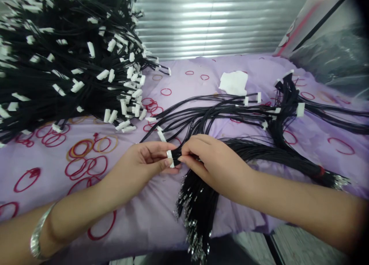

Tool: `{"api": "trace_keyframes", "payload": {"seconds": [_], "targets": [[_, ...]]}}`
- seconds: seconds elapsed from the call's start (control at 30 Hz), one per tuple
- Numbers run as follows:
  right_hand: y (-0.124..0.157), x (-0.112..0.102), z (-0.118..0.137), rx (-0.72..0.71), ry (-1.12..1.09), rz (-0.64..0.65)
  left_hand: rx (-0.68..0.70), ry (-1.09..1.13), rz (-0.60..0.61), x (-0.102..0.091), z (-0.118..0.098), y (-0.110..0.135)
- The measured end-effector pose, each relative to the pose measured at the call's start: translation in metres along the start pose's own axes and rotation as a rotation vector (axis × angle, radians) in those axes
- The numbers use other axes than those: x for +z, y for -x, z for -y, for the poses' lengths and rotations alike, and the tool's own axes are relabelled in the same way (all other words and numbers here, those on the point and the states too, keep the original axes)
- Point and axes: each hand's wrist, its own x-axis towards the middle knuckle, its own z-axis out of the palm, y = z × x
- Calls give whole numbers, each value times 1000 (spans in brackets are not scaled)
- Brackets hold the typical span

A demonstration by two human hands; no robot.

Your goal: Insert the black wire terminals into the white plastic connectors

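My left hand (144,161) pinches a small white connector (170,157) between thumb and fingers. My right hand (213,161) is closed on thin black wires right next to that connector, fingertips meeting the left hand's. Below my right hand hangs a bundle of black wires with bare metal terminals (196,219), draped over the table's front edge. More black wires with white connectors (230,111) lie spread behind my hands.
A big heap of finished black wires with white connectors (63,57) fills the back left. Red and yellow rubber bands (86,157) are scattered over the purple cloth (144,219). A tied wire bundle (288,161) lies at the right, a white packet (234,82) behind, plastic bags (331,53) far right.
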Motion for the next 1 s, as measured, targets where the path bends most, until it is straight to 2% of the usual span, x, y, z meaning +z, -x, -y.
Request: {"api": "trace_keyframes", "payload": {"seconds": [0.2,0.27,0.37,0.47,0.53,0.67,0.77,0.83,1.0], "targets": [[1,7,1,-66,141,0,4,-28,-34,-2,5,-1],[3,2,1,-101,166,-11,24,-37,-18,-2,5,-1],[7,-18,2,-181,195,-48,37,-18,-14,-1,3,-1],[10,-38,-2,-257,237,102,21,22,-41,-1,0,-1],[12,-42,-8,-291,265,217,22,38,-53,-1,-1,-1],[13,-37,-15,-324,254,289,27,-5,-73,-2,0,-1],[10,-38,-10,-285,148,350,36,-10,-77,-3,1,0],[8,-41,-4,-217,56,309,35,5,-70,-3,1,0],[6,-36,2,-68,-114,10,19,-24,-63,-3,1,1]]}}
